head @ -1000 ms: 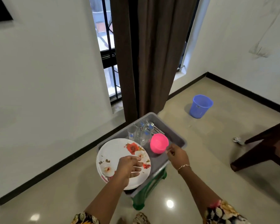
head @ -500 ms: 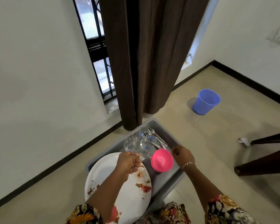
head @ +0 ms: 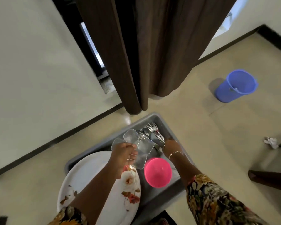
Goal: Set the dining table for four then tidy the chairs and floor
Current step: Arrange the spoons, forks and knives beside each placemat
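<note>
Clamped on a cluster of clear glasses [head: 143, 146], the left grip [head: 124, 151] has its fingers curled over their rims, two thin rings showing on them, and holds them just below the middle of the frame. Just to its right, the right grip [head: 170, 146] reaches down into the cutlery [head: 152, 129], a pile of forks and spoons lying along the upper right wall of the gray tub [head: 156, 116]; the back of this hand faces the camera and hides its fingertips, so I cannot tell whether it is apart or closed on anything. A thin bracelet circles that wrist. Below the right grip, inside the tub, a pink bowl [head: 157, 172] stands mouth up, close to the glasses. In the lower left part of the tub lies a stack of white plates [head: 91, 172] with a red and brown flower pattern, partly covered by the left forearm. Both sleeves are floral. The tub stands above a pale glossy floor [head: 217, 127]. A dark brown curtain [head: 152, 54] hangs in the upper middle of the frame, its hem near the tub's far corner. At the right, a blue bucket [head: 235, 85] stands on the floor, well apart from the tub. Lower, at the right edge, a crumpled white paper [head: 270, 142] lies just beside dark wooden chair legs [head: 269, 177].
</note>
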